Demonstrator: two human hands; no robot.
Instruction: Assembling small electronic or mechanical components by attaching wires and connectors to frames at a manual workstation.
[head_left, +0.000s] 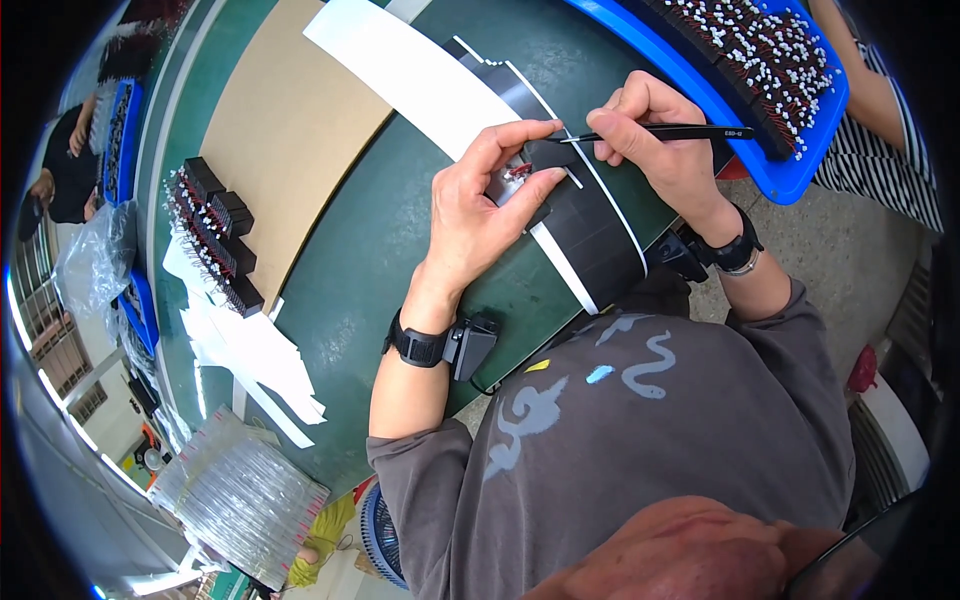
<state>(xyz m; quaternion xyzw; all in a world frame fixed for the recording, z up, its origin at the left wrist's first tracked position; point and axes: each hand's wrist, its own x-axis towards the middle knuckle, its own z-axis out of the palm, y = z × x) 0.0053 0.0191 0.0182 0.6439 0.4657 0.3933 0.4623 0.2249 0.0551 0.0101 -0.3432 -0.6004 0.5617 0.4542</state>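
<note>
My left hand point(462, 215) holds a small black block point(550, 153) with red wires between thumb and fingers, above the green table point(365, 255). In my right hand point(655, 145) is a pair of black tweezers point(695, 131), pinched between thumb and fingers. Their tips reach the block's upper side, near my left fingertips; whether they grip anything there is too small to tell. Beneath both hands lies a sheet of black strips point(600, 240) on white backing. A long white paper strip point(410, 75) stretches away from it toward the far left.
A blue bin point(795, 185) at the far right holds rows of black blocks with red wires and white connectors. More such blocks point(235, 215) line a brown board point(270, 110) at left, near white paper scraps point(250, 350). A clear reel point(240, 490) stands lower left. Other people are at both sides.
</note>
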